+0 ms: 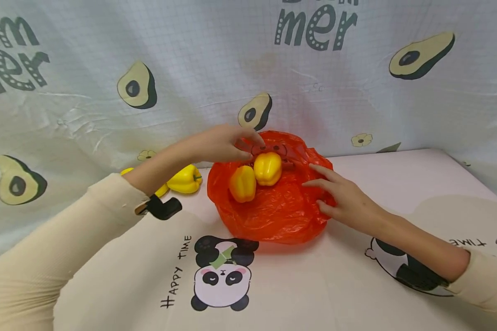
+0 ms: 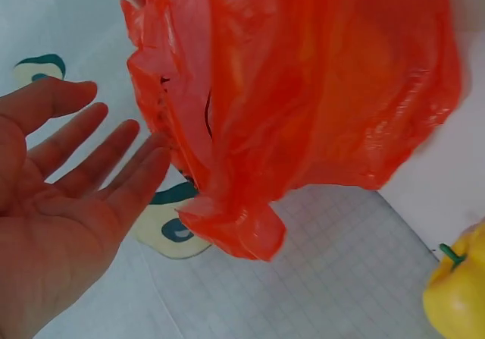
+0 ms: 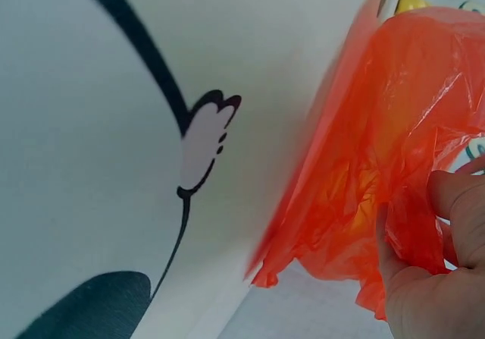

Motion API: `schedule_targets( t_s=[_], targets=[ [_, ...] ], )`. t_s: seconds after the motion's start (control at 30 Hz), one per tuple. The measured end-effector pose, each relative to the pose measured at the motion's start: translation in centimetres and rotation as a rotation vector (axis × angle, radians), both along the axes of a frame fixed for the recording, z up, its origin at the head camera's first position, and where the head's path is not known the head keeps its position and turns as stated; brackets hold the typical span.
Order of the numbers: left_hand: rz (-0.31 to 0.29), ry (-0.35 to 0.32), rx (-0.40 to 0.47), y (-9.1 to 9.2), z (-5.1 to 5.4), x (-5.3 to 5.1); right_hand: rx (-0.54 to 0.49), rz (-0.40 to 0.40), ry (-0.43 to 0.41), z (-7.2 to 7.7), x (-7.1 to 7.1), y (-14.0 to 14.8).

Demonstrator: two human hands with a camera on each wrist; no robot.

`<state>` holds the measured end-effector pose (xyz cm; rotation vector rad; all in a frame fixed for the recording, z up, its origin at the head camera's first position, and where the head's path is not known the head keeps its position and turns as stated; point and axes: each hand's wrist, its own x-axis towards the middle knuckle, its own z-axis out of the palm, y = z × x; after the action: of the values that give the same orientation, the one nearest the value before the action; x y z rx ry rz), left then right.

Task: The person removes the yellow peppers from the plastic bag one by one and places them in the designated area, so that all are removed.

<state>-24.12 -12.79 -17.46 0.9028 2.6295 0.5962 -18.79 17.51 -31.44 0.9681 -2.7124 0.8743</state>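
A red plastic bag (image 1: 273,216) stands with its mouth open on the table. Inside it are two yellow bell peppers (image 1: 268,169), side by side toward the left. My left hand (image 1: 221,143) hovers by the bag's back left rim. Its fingers are loosely spread, with the fingertips close to the plastic in the left wrist view. My right hand (image 1: 348,202) rests on the right rim, with spread fingers reaching over the bag's opening. In the right wrist view, red plastic lies between its fingers (image 3: 388,252); no firm grip shows.
More yellow bell peppers (image 1: 185,179) lie left of the bag, partly behind my left forearm. A white sheet (image 1: 199,69) printed with avocados hangs along the table's back edge. The table (image 1: 298,285) has a panda-printed cover.
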Motion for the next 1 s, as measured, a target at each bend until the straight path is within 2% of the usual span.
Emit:
schedule_targets(
  t_s=[0.17,0.33,0.4,0.47,0.53,0.63,0.73,0.87,1.0],
  targets=[
    [0.000,-0.104,-0.157,2.2,0.2,-2.5,-0.007,-0.001,0.013,0.2,0.2,0.0],
    [0.071,-0.274,-0.359,3.9,-0.6,-4.4,-0.008,0.001,0.016,0.4,0.2,0.0],
    [0.118,-0.353,-0.411,4.4,-1.1,-5.0,-0.005,0.000,0.018,0.4,0.2,0.0],
    [0.144,-0.397,-0.468,4.9,-1.5,-5.5,-0.005,0.001,0.021,0.5,0.2,-0.1],
    [0.156,-0.416,-0.526,5.3,-1.7,-6.0,-0.006,0.004,0.019,0.6,0.3,-0.2],
    [0.115,-0.401,-0.632,5.7,-1.5,-6.6,-0.008,0.008,0.015,0.7,0.4,-0.3],
    [0.086,-0.399,-0.694,5.7,-1.4,-7.1,-0.006,0.005,0.014,0.8,0.5,-0.4],
    [0.117,-0.425,-0.701,5.6,-1.7,-7.6,-0.010,0.007,0.019,0.7,0.6,-0.4],
    [0.126,-0.390,-0.737,5.7,-2.4,-8.1,-0.018,0.017,0.016,0.6,0.5,-0.6]
  ],
)
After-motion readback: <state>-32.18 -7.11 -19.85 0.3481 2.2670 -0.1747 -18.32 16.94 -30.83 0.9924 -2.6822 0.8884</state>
